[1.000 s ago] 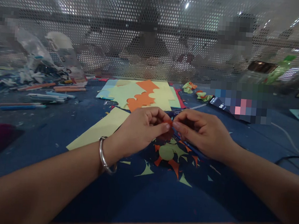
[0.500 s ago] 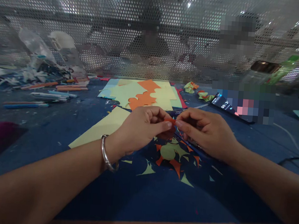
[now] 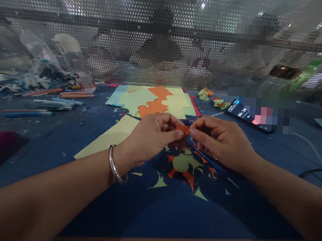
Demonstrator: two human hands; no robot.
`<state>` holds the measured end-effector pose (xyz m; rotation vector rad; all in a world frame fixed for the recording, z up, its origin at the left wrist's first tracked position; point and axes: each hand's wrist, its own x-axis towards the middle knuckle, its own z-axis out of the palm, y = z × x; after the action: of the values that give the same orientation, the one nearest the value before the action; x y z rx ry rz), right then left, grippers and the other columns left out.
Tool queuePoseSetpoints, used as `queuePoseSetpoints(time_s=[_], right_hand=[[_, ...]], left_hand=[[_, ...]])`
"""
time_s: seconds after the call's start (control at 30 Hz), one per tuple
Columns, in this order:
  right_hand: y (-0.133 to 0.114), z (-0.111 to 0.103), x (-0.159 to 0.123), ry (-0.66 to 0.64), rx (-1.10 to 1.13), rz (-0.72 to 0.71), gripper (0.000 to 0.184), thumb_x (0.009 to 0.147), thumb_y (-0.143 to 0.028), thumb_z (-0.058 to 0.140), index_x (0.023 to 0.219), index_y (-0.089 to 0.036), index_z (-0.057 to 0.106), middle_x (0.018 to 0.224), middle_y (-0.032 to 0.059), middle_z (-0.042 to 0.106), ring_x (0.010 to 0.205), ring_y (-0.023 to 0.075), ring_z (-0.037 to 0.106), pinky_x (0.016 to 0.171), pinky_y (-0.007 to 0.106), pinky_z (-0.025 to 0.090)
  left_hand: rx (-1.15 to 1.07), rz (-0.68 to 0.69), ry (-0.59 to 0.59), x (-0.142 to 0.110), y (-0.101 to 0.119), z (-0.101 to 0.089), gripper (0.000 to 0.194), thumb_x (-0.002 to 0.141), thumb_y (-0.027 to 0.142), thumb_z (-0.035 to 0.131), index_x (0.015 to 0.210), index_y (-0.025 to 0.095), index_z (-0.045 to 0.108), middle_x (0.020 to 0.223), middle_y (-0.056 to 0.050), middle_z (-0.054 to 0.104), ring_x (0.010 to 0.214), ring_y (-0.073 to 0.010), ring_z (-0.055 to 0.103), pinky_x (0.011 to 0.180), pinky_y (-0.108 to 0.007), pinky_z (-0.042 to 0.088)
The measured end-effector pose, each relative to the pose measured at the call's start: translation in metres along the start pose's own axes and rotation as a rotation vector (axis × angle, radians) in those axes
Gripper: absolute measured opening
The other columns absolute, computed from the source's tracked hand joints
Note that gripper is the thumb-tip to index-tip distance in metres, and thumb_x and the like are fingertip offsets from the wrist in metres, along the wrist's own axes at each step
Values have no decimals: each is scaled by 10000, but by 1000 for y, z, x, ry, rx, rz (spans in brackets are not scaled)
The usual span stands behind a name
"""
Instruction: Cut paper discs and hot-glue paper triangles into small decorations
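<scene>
Between the fingertips of both hands is a small piece of orange paper [image 3: 183, 129]. My left hand [image 3: 157, 135] pinches its left side with thumb and fingers, and a silver bangle circles that wrist. At the piece's right end, the thumb and finger of my right hand [image 3: 220, 142] are closed on it. Below the hands a pale green paper circle [image 3: 180, 163] lies among pointed green and orange paper scraps [image 3: 189, 179]. Part of a dark blue tool or pen [image 3: 200, 152] shows under my right hand; its kind is hidden.
Stacked coloured paper sheets [image 3: 176, 104] lie ahead, with a pale yellow sheet [image 3: 106, 136] at left. Several markers [image 3: 76, 94] and a bottle [image 3: 72, 58] stand or lie to the left. A phone [image 3: 242, 114] with a timer and crumpled paper [image 3: 204, 94] are at right. A perforated screen [image 3: 115, 31] closes the back.
The orange paper shows more of its face between the fingertips, and the left thumb has shifted slightly left. Both hands otherwise keep their places.
</scene>
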<state>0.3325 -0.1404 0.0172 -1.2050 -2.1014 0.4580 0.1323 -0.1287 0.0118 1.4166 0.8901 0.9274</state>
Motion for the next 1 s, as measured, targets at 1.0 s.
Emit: queuePoseSetpoints(time_s=[1.0], right_hand=[[1,1,-1,1,-14,5,192,921,-341,597,825,-187,660,629,-28,629,522,91,533,531,240,416]], left_hand=[[-30,-5,-1,0,-2,1,119,796,64,707,852,119,618,716,1,687,679,-96,660,689,-225,518]])
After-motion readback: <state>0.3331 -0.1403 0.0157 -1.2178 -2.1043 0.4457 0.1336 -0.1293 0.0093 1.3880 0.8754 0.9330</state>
